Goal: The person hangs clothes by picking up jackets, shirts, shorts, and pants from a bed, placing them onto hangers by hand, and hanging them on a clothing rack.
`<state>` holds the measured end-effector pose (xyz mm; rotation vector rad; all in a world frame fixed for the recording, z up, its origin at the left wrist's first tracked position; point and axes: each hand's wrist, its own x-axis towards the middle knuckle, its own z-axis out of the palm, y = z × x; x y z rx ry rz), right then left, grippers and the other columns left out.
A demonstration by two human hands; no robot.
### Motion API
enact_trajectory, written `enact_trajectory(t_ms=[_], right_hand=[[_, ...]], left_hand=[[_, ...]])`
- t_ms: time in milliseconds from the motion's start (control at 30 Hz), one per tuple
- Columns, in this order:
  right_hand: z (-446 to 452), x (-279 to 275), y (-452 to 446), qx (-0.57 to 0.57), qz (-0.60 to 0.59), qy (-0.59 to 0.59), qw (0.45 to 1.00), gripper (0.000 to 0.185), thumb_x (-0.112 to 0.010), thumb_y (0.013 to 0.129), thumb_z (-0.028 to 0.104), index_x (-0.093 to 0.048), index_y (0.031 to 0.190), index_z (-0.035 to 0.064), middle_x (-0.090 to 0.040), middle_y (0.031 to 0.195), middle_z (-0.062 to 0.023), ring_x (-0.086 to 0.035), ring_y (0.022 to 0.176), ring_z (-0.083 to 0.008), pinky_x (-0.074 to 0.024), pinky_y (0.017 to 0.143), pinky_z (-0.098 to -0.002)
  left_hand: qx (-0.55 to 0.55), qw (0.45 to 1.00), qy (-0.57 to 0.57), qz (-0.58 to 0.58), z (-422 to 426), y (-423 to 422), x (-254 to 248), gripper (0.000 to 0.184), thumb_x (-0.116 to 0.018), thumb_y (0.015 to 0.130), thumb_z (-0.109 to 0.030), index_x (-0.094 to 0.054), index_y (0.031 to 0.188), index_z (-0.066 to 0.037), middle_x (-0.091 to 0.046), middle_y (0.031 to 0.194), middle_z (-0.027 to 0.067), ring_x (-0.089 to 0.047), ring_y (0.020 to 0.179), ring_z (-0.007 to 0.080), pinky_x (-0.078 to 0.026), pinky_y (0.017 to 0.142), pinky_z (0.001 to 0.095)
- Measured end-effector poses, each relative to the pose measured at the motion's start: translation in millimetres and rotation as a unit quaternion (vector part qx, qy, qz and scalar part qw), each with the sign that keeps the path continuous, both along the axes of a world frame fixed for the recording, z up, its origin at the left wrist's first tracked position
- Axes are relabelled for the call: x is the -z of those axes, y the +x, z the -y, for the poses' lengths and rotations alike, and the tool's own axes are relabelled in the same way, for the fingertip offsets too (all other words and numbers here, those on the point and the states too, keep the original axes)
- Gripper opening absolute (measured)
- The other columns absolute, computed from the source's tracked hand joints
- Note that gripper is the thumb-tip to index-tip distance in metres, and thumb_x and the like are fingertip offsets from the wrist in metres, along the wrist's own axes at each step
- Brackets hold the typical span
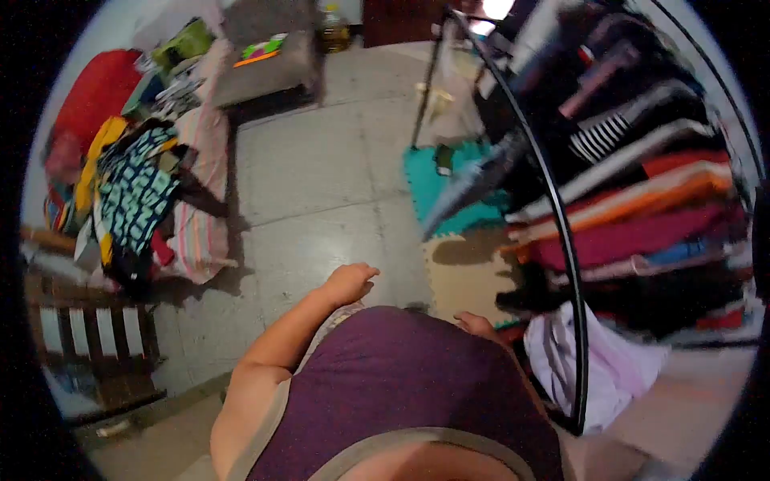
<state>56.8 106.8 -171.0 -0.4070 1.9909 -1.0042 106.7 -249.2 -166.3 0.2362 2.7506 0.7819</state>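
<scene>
1. left hand (351,282): empty, loosely curled, over the floor (305,172).
2. right hand (475,323): partly hidden; cannot tell its grip.
3. clothes (634,244): right, nearer right hand, long axes running left-right.

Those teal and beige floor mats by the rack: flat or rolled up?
Flat: the teal mat and beige mat lie level along the floor, toothed edges showing.
</scene>
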Motion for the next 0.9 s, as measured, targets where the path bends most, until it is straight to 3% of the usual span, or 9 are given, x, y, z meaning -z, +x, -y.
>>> enact_trajectory(t_ms=[67, 167, 267, 367, 467, 567, 700, 767, 900], right_hand=[[66, -46, -3, 0.042, 0.033, -0.005, 0.999, 0.036, -0.054, 0.086, 0.025, -0.055, 0.113, 0.0011, -0.061, 0.100, -0.0166, -0.059, 0.092, -0.0237, -0.0459, 0.079, -0.0334], [133, -7, -32, -0.088, -0.011, 0.029, 0.996, 0.038, -0.054, 0.085, 0.025, -0.054, 0.116, 0.0022, -0.061, 0.102, -0.0185, -0.059, 0.096, -0.0260, -0.0458, 0.080, -0.0347], [230, -32, -82, -0.248, -0.098, 0.193, 0.944, 0.040, -0.055, 0.084, 0.025, -0.053, 0.117, 0.0023, -0.061, 0.103, -0.0197, -0.058, 0.097, -0.0294, -0.0457, 0.079, -0.0369], [292, -4, -118, -0.345, -0.176, 0.104, 0.916, 0.040, -0.055, 0.084, 0.023, -0.053, 0.117, 0.0021, -0.060, 0.103, -0.0202, -0.058, 0.096, -0.0308, -0.0457, 0.080, -0.0378], [366, -3, -130, -0.353, -0.176, 0.064, 0.917, 0.039, -0.055, 0.083, 0.022, -0.053, 0.117, 0.0022, -0.061, 0.102, -0.0209, -0.059, 0.095, -0.0318, -0.0465, 0.078, -0.0391], [417, 5, -134, -0.406, -0.192, -0.044, 0.892, 0.037, -0.056, 0.079, 0.022, -0.055, 0.111, 0.0034, -0.061, 0.089, -0.0217, -0.059, 0.085, -0.0383, -0.0454, 0.071, -0.0444], [469, 2, -149, -0.498, -0.179, 0.029, 0.848, 0.039, -0.053, 0.085, 0.026, -0.053, 0.115, 0.0006, -0.062, 0.096, -0.0210, -0.061, 0.088, -0.0332, -0.0474, 0.075, -0.0392], [495, 7, -163, -0.537, -0.180, 0.058, 0.822, 0.039, -0.052, 0.086, 0.027, -0.054, 0.114, 0.0001, -0.062, 0.096, -0.0209, -0.061, 0.087, -0.0332, -0.0477, 0.075, -0.0388], [546, 25, -200, -0.551, -0.161, -0.001, 0.819, 0.039, -0.053, 0.085, 0.027, -0.054, 0.113, 0.0009, -0.062, 0.098, -0.0212, -0.061, 0.087, -0.0334, -0.0478, 0.075, -0.0385]], left_hand=[[-0.036, 0.999, -0.019, 0.021, 37, 12, -5, 0.031, -0.055, 0.078, -0.014, -0.056, 0.108, -0.009, -0.058, 0.096, 0.0142, -0.056, 0.090, 0.0317, -0.046, 0.074, 0.0418], [-0.108, 0.993, -0.034, 0.017, 99, 27, -14, 0.034, -0.056, 0.079, -0.017, -0.054, 0.112, -0.011, -0.058, 0.098, 0.0137, -0.056, 0.092, 0.0322, -0.046, 0.076, 0.0424], [-0.181, 0.982, -0.042, 0.019, 162, 29, -15, 0.035, -0.057, 0.079, -0.018, -0.054, 0.113, -0.011, -0.058, 0.099, 0.0137, -0.056, 0.092, 0.0331, -0.045, 0.077, 0.0434], [-0.242, 0.968, -0.069, -0.002, 215, 48, -12, 0.033, -0.056, 0.079, -0.017, -0.055, 0.111, -0.010, -0.059, 0.095, 0.0139, -0.056, 0.090, 0.0320, -0.046, 0.075, 0.0425], [-0.322, 0.944, -0.061, -0.026, 248, 72, -8, 0.033, -0.056, 0.078, -0.017, -0.055, 0.111, -0.010, -0.059, 0.093, 0.0146, -0.057, 0.090, 0.0319, -0.046, 0.075, 0.0425], [-0.368, 0.927, -0.043, -0.057, 270, 97, -7, 0.033, -0.056, 0.078, -0.017, -0.055, 0.110, -0.009, -0.059, 0.093, 0.0154, -0.057, 0.089, 0.0328, -0.046, 0.074, 0.0431], [-0.424, 0.905, -0.012, -0.017, 282, 111, 15, 0.034, -0.057, 0.077, -0.015, -0.056, 0.110, -0.009, -0.059, 0.093, 0.0164, -0.056, 0.088, 0.0343, -0.045, 0.075, 0.0428], [-0.472, 0.881, 0.031, -0.008, 285, 104, -3, 0.034, -0.058, 0.076, -0.014, -0.056, 0.110, -0.009, -0.058, 0.093, 0.0170, -0.056, 0.089, 0.0346, -0.045, 0.076, 0.0420], [-0.514, 0.857, 0.041, 0.006, 310, 84, 6, 0.034, -0.058, 0.076, -0.015, -0.056, 0.110, -0.009, -0.058, 0.096, 0.0168, -0.056, 0.089, 0.0346, -0.045, 0.077, 0.0419]])
